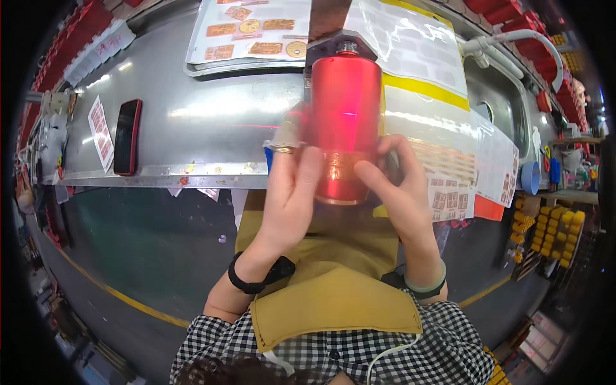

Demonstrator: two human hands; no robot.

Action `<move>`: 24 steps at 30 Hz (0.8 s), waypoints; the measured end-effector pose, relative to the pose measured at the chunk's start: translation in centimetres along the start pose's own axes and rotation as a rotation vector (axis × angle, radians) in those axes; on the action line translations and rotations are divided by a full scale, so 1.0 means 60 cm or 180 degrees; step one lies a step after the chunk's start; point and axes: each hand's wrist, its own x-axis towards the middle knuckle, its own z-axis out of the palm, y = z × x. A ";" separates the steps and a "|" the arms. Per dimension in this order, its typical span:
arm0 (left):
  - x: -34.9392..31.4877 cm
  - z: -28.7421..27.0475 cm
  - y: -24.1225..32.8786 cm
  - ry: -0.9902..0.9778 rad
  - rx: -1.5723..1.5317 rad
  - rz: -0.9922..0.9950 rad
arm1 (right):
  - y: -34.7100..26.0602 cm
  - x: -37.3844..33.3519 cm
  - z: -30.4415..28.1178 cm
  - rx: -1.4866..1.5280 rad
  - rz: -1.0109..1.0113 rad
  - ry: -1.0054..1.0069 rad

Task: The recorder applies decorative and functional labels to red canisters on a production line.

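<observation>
A shiny red bottle (346, 102) with a bare threaded neck stands out in front of me, its neck pointing away and its base toward me. My left hand (292, 192) is closed on its left side, thumb along the lower part. A whitish cover wraps one of that hand's fingers, and a ring shows below it. My right hand (405, 186) grips the lower right side, with the thumb pressed at the edge of a gold decal (337, 165) near the base. The right fingertips are partly hidden behind the bottle.
A tray (192, 64) at the back holds a sheet of gold decals. A red-edged phone (128, 138) and a small decal strip (101, 135) lie on the metal bench at left. Decal sheets (449, 192) lie at right, beside a sink (527, 102) with a white pipe (513, 35).
</observation>
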 end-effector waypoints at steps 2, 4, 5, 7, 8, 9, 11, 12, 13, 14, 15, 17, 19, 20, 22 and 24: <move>0.002 -0.003 -0.017 -0.0519 0.0280 0.0084 | 0.007 0.001 0.002 0.0274 0.0015 0.0023; 0.000 -0.003 -0.016 -0.0448 -0.0029 -0.0050 | 0.007 0.001 0.000 0.0010 -0.0058 0.0055; 0.004 -0.007 -0.017 -0.0549 -0.0073 -0.0009 | 0.006 0.000 -0.002 -0.0045 -0.0040 0.0035; 0.006 -0.011 -0.020 -0.0628 -0.0136 0.0043 | 0.003 0.000 -0.002 -0.0124 -0.0022 -0.0002; 0.007 -0.013 -0.024 -0.0658 -0.0075 0.0088 | 0.001 0.000 -0.001 -0.0061 0.0000 0.0006; 0.007 -0.015 -0.026 -0.0691 -0.0012 0.0132 | 0.000 0.000 0.000 0.0005 0.0022 0.0018; 0.006 -0.013 -0.024 -0.0641 -0.0077 0.0099 | -0.001 -0.001 0.001 0.0057 0.0051 0.0029; 0.005 -0.012 -0.023 -0.0609 -0.0126 0.0062 | -0.002 -0.002 0.001 0.0081 0.0061 0.0028; 0.006 -0.013 -0.025 -0.0611 -0.0140 0.0060 | -0.003 -0.002 0.001 0.0106 0.0070 0.0033; 0.006 -0.015 -0.027 -0.0611 -0.0061 0.0056 | -0.003 -0.003 0.001 0.0095 0.0073 0.0042; 0.007 -0.017 -0.028 -0.0615 0.0020 0.0052 | -0.003 -0.003 0.003 0.0155 0.0082 0.0029; 0.007 -0.018 -0.023 -0.0598 0.0156 0.0084 | -0.004 -0.002 0.002 0.0229 0.0107 -0.0009; 0.006 -0.017 -0.023 -0.0548 0.0152 0.0076 | -0.004 -0.002 0.003 0.0230 0.0107 0.0005; 0.006 -0.018 -0.026 -0.0557 0.0149 0.0076 | -0.003 -0.002 0.003 0.0232 0.0105 0.0005; 0.007 -0.022 -0.033 -0.0513 -0.0074 -0.0021 | -0.002 -0.002 0.002 0.0163 0.0087 0.0021; 0.004 -0.022 -0.031 -0.0584 -0.0153 0.0032 | -0.001 -0.001 0.001 0.0098 0.0071 0.0032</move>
